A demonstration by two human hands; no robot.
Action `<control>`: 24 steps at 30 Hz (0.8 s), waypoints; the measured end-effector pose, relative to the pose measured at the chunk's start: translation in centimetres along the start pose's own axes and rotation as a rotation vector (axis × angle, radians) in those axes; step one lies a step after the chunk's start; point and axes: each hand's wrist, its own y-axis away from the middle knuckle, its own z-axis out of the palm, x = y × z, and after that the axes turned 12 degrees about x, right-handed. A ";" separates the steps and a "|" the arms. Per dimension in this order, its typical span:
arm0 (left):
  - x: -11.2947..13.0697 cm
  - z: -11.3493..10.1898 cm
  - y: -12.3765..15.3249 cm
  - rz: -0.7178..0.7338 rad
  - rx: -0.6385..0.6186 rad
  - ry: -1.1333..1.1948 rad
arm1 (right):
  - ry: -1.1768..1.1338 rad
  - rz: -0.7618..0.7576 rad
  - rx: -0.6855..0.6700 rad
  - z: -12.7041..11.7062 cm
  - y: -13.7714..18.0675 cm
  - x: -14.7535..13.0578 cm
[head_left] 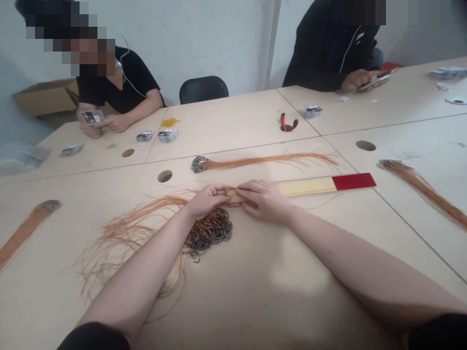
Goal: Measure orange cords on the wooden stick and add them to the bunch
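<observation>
A long pale wooden stick (310,186) with a red end (353,181) lies across the table. My left hand (206,199) pinches its near end with fingers closed. My right hand (263,200) rests curled over the same end, fingers pressed to the wood. Under my left wrist lies a loose heap of orange cords with dark metal rings (209,233), the cords fanning out to the left (127,238).
A tidy cord bundle (255,161) lies beyond the stick, another at the right (426,189), another far left (25,228). Two people sit across the table handling small cards; card stacks (167,134) and red-handled pliers (288,122) lie there. Round holes (165,176) dot the tabletop.
</observation>
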 end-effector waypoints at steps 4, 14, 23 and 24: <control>0.0 0.0 0.0 0.016 -0.018 0.015 | 0.015 -0.005 -0.005 0.0 0.0 0.0; -0.2 0.0 -0.1 0.031 0.005 0.002 | 0.039 0.000 0.034 -0.1 -0.1 -0.2; 0.0 0.3 0.0 0.022 0.019 0.033 | 0.017 0.003 0.038 0.1 0.0 -0.1; 0.0 0.3 0.0 0.021 0.017 0.036 | 0.013 0.004 0.040 0.1 0.0 -0.1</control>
